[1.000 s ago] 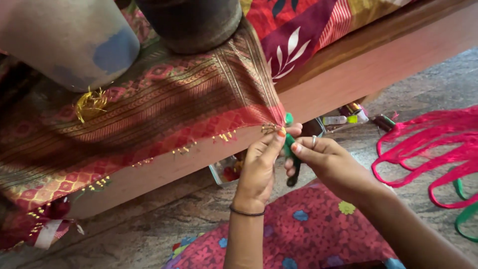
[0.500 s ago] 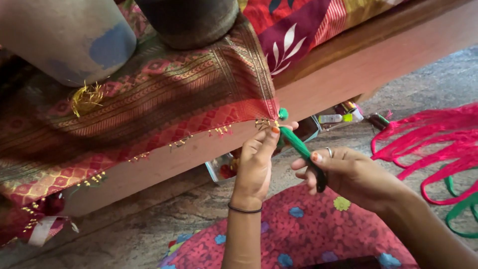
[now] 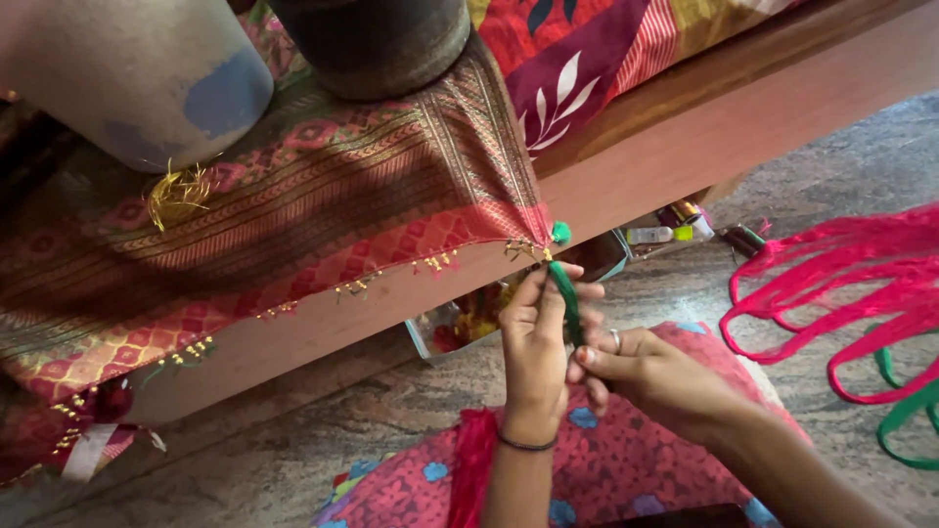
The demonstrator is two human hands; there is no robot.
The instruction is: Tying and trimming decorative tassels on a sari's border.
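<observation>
Now, here is what I see, all placed from the red-and-gold cloth's corner:
Cloth: the red-and-gold cloth (image 3: 323,210) drapes over the wooden bench edge (image 3: 743,117), its corner pointing down.
Cord: a green cord (image 3: 565,293) hangs from that corner, running down between both hands.
Left hand: my left hand (image 3: 536,337) sits just below the corner, fingers pinched closed on the cord.
Right hand: my right hand (image 3: 641,376), lower and further right, grips the cord's lower end.
Floor: pink threads (image 3: 841,284) lie well off to the right.

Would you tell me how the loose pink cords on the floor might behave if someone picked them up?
The pink cords would probably hang limp, since they lie in slack loops. They look thin, so likely light. Overlapping strands suggest they may tangle.
</observation>
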